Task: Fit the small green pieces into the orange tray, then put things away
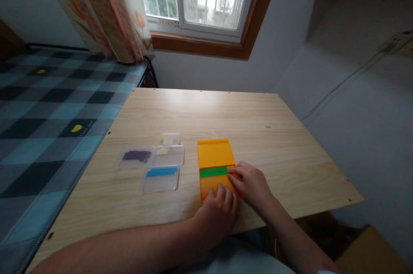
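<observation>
An orange flat box (214,154) lies on the wooden table (290,153), with a green strip (213,171) across its middle. My left hand (219,213) rests on the near end of the box, fingers curled and pressed together on it. Beside it, my right hand (251,183) has its fingertips pinched at the right end of the green strip and the box's right edge.
Left of the box lie several clear plastic cases: one with a dark purple piece (134,156), one with a blue strip (160,178), one with a pale yellow piece (168,154) and a small one (170,138). A checked bedcover (45,115) borders the table's left. A tiny green speck (267,127) lies further back.
</observation>
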